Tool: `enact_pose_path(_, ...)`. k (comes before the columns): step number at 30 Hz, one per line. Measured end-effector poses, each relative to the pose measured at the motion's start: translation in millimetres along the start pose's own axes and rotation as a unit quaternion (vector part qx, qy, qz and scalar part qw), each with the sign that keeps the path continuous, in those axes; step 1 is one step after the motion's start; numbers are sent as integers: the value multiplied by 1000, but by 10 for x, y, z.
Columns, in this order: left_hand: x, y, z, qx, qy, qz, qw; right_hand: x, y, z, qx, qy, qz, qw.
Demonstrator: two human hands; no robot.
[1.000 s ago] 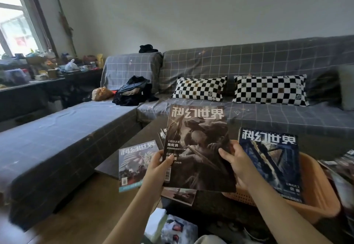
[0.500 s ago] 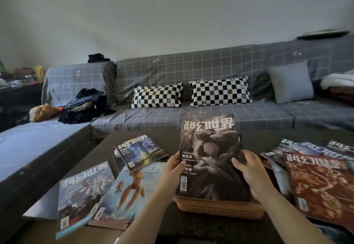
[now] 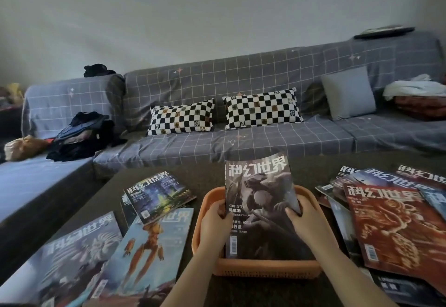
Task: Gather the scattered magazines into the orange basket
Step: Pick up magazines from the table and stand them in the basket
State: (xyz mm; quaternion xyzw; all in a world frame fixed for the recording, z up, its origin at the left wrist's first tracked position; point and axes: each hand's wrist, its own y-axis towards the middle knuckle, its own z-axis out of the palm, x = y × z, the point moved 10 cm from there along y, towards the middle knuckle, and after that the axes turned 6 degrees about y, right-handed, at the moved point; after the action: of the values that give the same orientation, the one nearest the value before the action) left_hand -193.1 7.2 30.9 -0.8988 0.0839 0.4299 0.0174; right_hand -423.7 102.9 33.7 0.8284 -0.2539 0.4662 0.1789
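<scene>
A grey-covered magazine is gripped at both side edges, the left hand and the right hand each closed around it, its lower end already inside the orange basket. It stands tilted, top edge above the far rim. If released this way, it may well lean or wedge rather than lie flat, crowding later ones. Three loose magazines are counted left of the left hand; right of the right hand an overlapping pile shows at least five covers.
</scene>
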Motion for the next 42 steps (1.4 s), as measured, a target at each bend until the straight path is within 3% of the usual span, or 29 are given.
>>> enact_pose_path(9, 6, 3, 15, -6, 5, 17, 1000, 19, -26, -22, -50, -51, -1, 997)
enact_pose_path(20, 146, 21, 63, 32, -67, -46, 996, -83, -25, 88, 30, 21, 68, 997)
enact_pose_path(37, 134, -10, 66, 48, -99, -57, 992, -85, 7, 147, 62, 19, 48, 997)
enact_pose_path(42, 63, -22, -18, 25, -119, -25, 992, 116, -67, 15, -6, 18, -13, 1000)
